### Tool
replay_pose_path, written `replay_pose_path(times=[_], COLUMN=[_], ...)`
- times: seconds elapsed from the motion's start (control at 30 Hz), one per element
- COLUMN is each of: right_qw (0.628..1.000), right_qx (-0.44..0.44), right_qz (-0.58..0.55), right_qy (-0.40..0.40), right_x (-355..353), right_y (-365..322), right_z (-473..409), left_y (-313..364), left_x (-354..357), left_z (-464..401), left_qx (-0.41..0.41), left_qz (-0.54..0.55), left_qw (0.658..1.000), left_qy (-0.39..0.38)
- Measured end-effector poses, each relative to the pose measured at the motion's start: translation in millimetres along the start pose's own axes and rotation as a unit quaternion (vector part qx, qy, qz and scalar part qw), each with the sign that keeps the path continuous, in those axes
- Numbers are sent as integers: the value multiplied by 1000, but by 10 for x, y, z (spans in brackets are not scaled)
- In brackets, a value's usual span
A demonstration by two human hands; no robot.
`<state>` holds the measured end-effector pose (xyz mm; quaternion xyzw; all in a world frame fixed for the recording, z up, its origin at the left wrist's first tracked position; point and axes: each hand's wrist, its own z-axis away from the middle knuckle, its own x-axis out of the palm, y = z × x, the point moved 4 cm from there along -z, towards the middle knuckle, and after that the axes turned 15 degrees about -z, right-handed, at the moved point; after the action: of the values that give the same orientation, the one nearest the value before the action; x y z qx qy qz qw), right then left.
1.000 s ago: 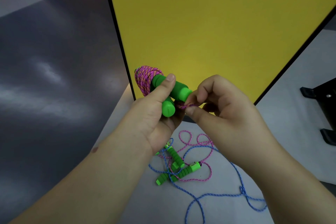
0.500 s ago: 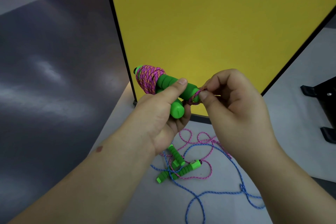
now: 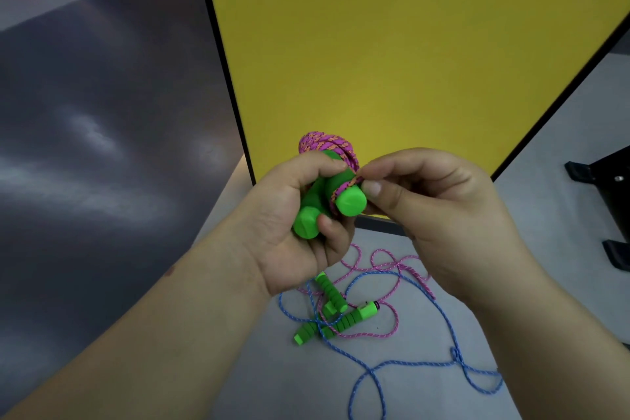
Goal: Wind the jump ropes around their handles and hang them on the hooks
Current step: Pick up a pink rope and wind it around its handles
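Observation:
My left hand [image 3: 289, 225] grips two green handles [image 3: 344, 203] side by side, their flat ends turned toward me. A pink-and-orange rope [image 3: 327, 143] is coiled thickly around their far part, and one turn crosses the nearer handle. My right hand [image 3: 439, 211] pinches that turn of pink rope between thumb and forefinger, right beside the handle. On the grey floor below lie more green ribbed handles [image 3: 335, 320] tangled with a loose pink rope [image 3: 392, 266] and a loose blue rope [image 3: 453, 351]. No hooks are in view.
A yellow panel [image 3: 392, 44] with a black frame stands upright just beyond my hands. A dark glossy surface [image 3: 102, 129] fills the left side. Black feet of a stand [image 3: 610, 211] sit on the floor at the right edge.
The handles have tilted so their ends face me. My right hand has drawn the rope's turn up over the nearer handle, and both hands sit slightly lower and further right.

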<state>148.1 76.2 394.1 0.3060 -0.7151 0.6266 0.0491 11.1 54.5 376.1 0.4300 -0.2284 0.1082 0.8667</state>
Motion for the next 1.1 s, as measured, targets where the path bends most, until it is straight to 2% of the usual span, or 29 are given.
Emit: replay_pose_path(times=[0.1, 0.2, 0.3, 0.37, 0.43, 0.53, 0.63, 0.77, 0.9, 0.97, 1.1], right_qw=[999, 998, 996, 998, 993, 982, 982, 983, 981, 981, 985], right_qx=[-27, 27, 71, 62, 41, 37, 54, 44, 46, 46, 48], right_qz=[35, 37, -33, -17, 35, 30, -1, 46, 83, 103, 113], right_qy=[-25, -32, -31, 23, 107, 181, 183, 175, 170, 157, 120], right_x=[-6, -40, -22, -87, -234, -351, -345, -297, -274, -248, -186], right_y=[-1, 63, 92, 77, 54, 5, -49, -65, -10, -7, -23], right_z=[5, 9, 18, -8, -43, -69, -80, -80, -56, -47, -29], left_y=[14, 31, 48, 45, 40, 36, 36, -15, -66, -65, 55], left_x=[-26, -77, -110, -149, -193, -254, -284, -318, -328, -328, -215], left_z=[-16, -25, -30, -29, -16, 10, 12, -51, -120, -130, -50], left_qx=[28, 61, 78, 74, 72, 76, 100, 117, 140, 142, 186], left_qz=[-25, -39, -49, -33, -48, -135, -274, -469, -561, -559, -481], left_qw=[999, 997, 996, 997, 994, 981, 953, 875, 815, 816, 855], left_qy=[-21, -16, 0, -14, -62, -116, -84, -29, 31, 38, 49])
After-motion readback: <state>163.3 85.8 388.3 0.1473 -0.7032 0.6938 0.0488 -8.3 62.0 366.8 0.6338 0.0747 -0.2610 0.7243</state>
